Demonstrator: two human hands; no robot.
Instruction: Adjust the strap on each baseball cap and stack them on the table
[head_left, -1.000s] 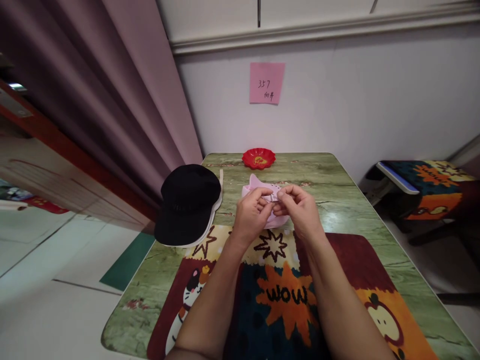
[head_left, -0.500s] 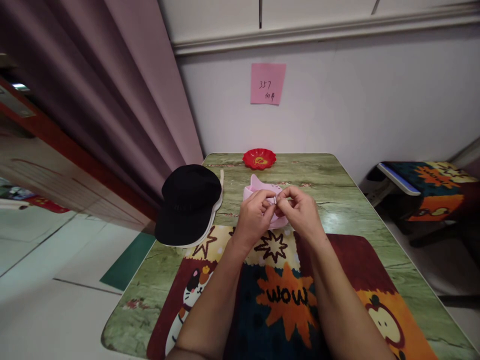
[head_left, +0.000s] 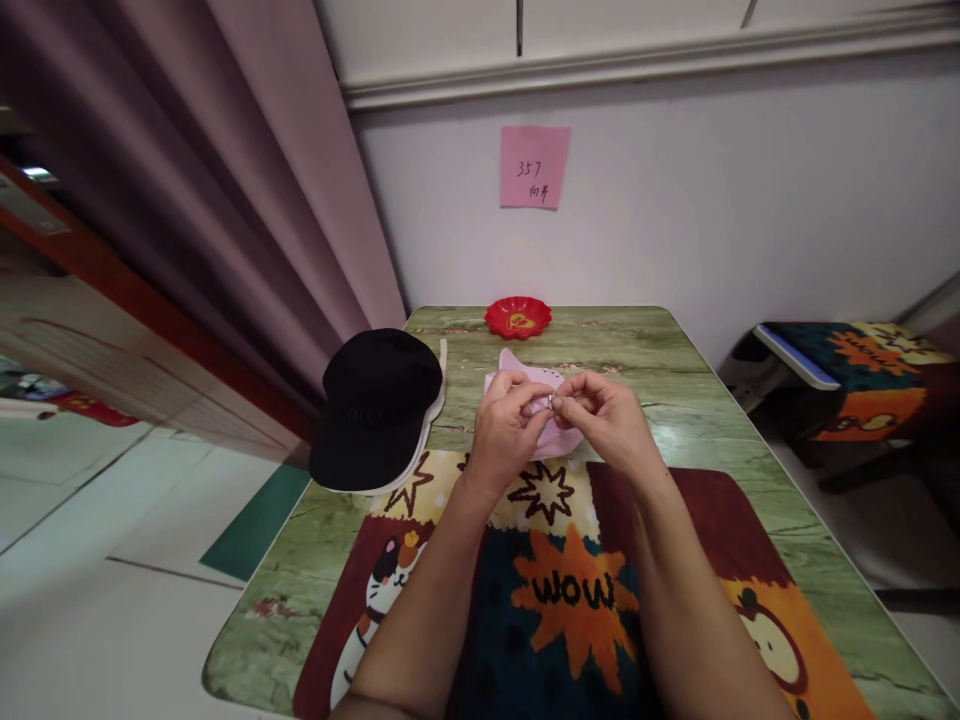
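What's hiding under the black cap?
Under the black cap, a whitish edge pokes out, so something pale seems to lie there on the green table. The cap covers the rest, so I can't see what it is.

A shallow red dish with a scalloped rim [head_left: 517,318] sits towards the far edge of the green, wood-patterned tabletop [head_left: 660,360]. Above it, a pink paper note [head_left: 535,167] is on the pale wall [head_left: 690,200].
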